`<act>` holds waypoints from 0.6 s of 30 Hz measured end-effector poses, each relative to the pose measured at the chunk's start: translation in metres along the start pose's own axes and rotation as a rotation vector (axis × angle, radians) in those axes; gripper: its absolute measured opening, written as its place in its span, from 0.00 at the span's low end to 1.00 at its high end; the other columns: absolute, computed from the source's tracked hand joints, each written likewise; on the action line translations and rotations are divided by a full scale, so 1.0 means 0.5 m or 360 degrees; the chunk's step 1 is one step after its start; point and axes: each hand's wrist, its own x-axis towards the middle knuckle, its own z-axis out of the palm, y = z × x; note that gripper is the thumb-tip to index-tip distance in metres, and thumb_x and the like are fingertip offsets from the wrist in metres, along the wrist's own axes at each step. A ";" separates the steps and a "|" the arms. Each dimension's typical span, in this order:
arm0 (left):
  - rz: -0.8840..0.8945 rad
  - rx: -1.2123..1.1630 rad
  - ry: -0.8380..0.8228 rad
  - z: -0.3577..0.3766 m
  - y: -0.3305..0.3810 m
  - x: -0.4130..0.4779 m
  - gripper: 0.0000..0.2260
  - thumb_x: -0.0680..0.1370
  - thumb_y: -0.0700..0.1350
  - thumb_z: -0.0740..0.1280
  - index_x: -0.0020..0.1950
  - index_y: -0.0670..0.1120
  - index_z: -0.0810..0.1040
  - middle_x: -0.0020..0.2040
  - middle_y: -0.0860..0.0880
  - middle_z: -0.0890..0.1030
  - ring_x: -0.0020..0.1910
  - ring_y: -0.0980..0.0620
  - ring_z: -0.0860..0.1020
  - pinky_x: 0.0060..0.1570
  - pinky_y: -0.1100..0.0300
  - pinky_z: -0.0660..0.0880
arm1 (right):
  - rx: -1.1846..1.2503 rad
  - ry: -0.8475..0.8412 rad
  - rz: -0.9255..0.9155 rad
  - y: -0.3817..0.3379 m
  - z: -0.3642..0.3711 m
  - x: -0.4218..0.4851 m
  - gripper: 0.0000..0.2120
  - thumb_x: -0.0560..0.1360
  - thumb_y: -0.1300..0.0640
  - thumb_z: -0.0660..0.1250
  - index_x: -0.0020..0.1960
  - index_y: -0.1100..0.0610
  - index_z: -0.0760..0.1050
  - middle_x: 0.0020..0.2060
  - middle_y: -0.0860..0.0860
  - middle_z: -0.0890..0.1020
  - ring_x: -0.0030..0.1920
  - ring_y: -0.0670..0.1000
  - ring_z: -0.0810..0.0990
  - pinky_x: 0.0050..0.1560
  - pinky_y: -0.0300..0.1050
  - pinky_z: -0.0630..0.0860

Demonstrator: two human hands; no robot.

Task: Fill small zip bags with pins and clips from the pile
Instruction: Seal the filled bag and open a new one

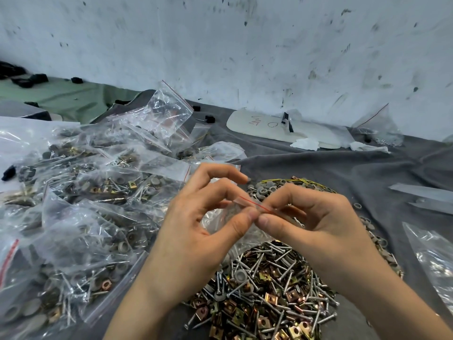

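Two hands [196, 231] [316, 227] pinch one zip bag [247, 204].

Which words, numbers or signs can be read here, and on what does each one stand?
White board: red handwritten scribble, not legible.
Same board: "O", a drawn ring or letter; cannot tell which.
Held zip bag: a red line only, no text.

Bright, soft and cool in tone, source out of view; no hard shadows, only faint darkening beneath the left hand [196, 231] and right hand [318, 224] on the pile of screws [269, 298]. White glare across the crinkled plastic bags [81, 217]. Sharp in the middle, softer toward the corners. Wide-angle bending along the foot of the wall [245, 45]. Slight blur on the small bag [252, 204] pinched by both hands.
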 end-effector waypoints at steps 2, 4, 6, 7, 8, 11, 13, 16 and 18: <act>-0.0005 -0.0008 -0.0012 -0.002 0.001 -0.001 0.06 0.73 0.53 0.68 0.45 0.53 0.80 0.55 0.58 0.75 0.58 0.50 0.77 0.55 0.63 0.75 | -0.0011 -0.0012 -0.0021 -0.003 0.002 -0.001 0.04 0.66 0.51 0.73 0.39 0.50 0.80 0.33 0.45 0.81 0.36 0.43 0.78 0.39 0.34 0.70; 0.0008 -0.0013 0.0001 -0.001 0.002 -0.001 0.05 0.72 0.52 0.68 0.44 0.52 0.81 0.54 0.58 0.75 0.57 0.51 0.78 0.54 0.65 0.74 | -0.0058 -0.0006 -0.0055 -0.006 0.002 -0.002 0.03 0.67 0.53 0.72 0.38 0.51 0.80 0.32 0.43 0.80 0.36 0.43 0.78 0.39 0.31 0.69; 0.0031 -0.0025 0.0017 0.000 0.002 -0.001 0.04 0.72 0.51 0.69 0.43 0.52 0.81 0.53 0.57 0.75 0.55 0.50 0.78 0.54 0.66 0.74 | -0.0136 0.0014 -0.0106 -0.010 0.002 -0.002 0.02 0.67 0.53 0.72 0.38 0.50 0.80 0.33 0.43 0.80 0.37 0.44 0.78 0.39 0.31 0.68; 0.0040 -0.0032 0.0019 -0.001 0.002 -0.001 0.04 0.73 0.50 0.69 0.43 0.52 0.81 0.52 0.57 0.75 0.55 0.49 0.78 0.53 0.65 0.74 | -0.0167 0.0020 -0.0123 -0.011 0.002 -0.002 0.02 0.67 0.53 0.73 0.38 0.50 0.81 0.33 0.43 0.80 0.39 0.45 0.79 0.40 0.31 0.69; 0.0046 -0.0040 0.0019 -0.002 0.003 -0.001 0.04 0.73 0.50 0.69 0.43 0.52 0.81 0.52 0.57 0.76 0.55 0.49 0.78 0.53 0.65 0.74 | -0.0182 0.0023 -0.0132 -0.012 0.002 -0.002 0.03 0.67 0.52 0.74 0.39 0.50 0.81 0.34 0.44 0.81 0.39 0.46 0.79 0.40 0.32 0.70; 0.0016 -0.0084 0.0043 -0.007 0.002 -0.002 0.05 0.72 0.50 0.69 0.41 0.50 0.81 0.51 0.56 0.77 0.54 0.48 0.79 0.53 0.63 0.74 | -0.0098 0.0037 -0.0090 -0.008 0.002 -0.004 0.05 0.67 0.51 0.74 0.39 0.51 0.83 0.33 0.45 0.81 0.37 0.45 0.79 0.37 0.32 0.70; -0.0012 -0.0054 0.0043 -0.009 0.002 -0.002 0.07 0.72 0.51 0.68 0.41 0.49 0.79 0.52 0.57 0.77 0.55 0.49 0.79 0.54 0.62 0.74 | -0.0090 0.0040 -0.0070 -0.004 0.002 -0.007 0.05 0.66 0.51 0.72 0.38 0.52 0.82 0.32 0.45 0.81 0.35 0.45 0.78 0.36 0.31 0.69; -0.0008 0.0061 -0.0033 -0.008 0.004 -0.002 0.09 0.73 0.53 0.66 0.42 0.48 0.79 0.52 0.58 0.77 0.56 0.51 0.78 0.54 0.64 0.74 | -0.0232 0.0028 -0.0126 -0.001 0.000 -0.010 0.05 0.68 0.51 0.73 0.39 0.52 0.82 0.34 0.44 0.81 0.39 0.47 0.79 0.39 0.33 0.71; -0.0009 0.0106 -0.0055 -0.009 0.005 -0.002 0.09 0.73 0.54 0.67 0.42 0.48 0.79 0.53 0.58 0.77 0.55 0.51 0.79 0.54 0.65 0.74 | -0.0277 0.0027 -0.0151 -0.002 0.001 -0.010 0.06 0.68 0.50 0.73 0.40 0.53 0.82 0.35 0.44 0.82 0.40 0.48 0.80 0.40 0.35 0.73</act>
